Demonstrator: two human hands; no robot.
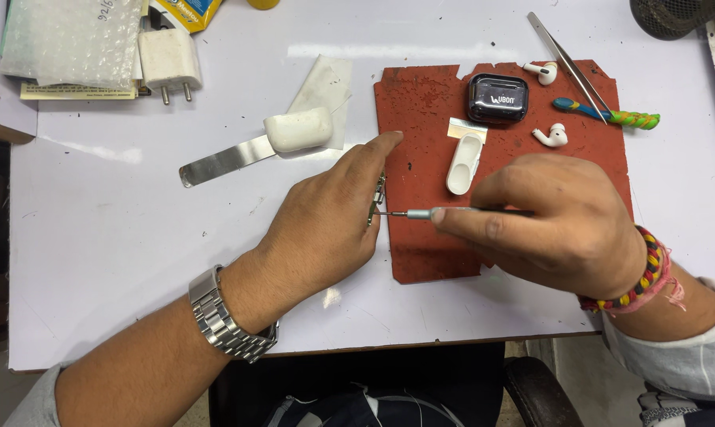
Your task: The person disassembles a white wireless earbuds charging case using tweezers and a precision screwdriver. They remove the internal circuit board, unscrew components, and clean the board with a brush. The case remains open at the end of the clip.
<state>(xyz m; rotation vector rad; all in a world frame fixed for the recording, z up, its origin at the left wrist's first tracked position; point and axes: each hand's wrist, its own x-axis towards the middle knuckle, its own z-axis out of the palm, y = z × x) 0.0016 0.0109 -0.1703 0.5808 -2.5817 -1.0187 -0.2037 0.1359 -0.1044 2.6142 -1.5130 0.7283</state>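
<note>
Working over a white tabletop (136,261) and red mat (420,111), the left hand (326,217) pinches a small metal part (377,202) upright at the mat's edge, steadying it, while the right hand (555,221) grips a screwdriver (420,213), its tip touching the part.

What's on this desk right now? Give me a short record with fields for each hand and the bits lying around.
Left hand: pinches a small metal part at the mat's edge
Right hand: holds a thin screwdriver, tip on that part
Mat: red, worn, on a white table
On the mat: dark glossy case, white open shell, two white earbuds
Beside the mat: tweezers, metal blade, white plug
</note>
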